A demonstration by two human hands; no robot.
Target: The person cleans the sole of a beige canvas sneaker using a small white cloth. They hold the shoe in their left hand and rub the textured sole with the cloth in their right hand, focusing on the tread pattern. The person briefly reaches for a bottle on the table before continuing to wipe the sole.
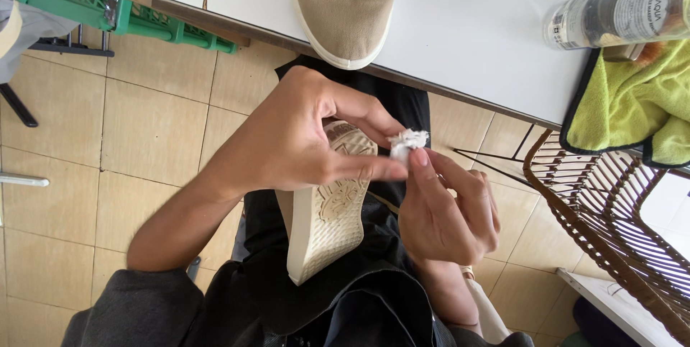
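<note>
Your left hand [302, 138] and right hand [445, 210] both pinch a small white wad of tissue [408, 142] between nearly closed fingertips, just above the upturned beige shoe sole [327, 225] on your lap.

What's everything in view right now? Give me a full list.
Shoe on lap: 1, cream sole facing up, under the hands.
Shoe on table: 1, tan, toe at table edge.
White wad: 1, pinched between both hands.
Table: 1, white, top.
Bottle: 1, clear, lying at right.
Towel: 1, lime green, right.
Crate: 1, green, upper left.
Wicker chair: 1, brown, right.
Left hand: 1.
Right hand: 1.
</note>
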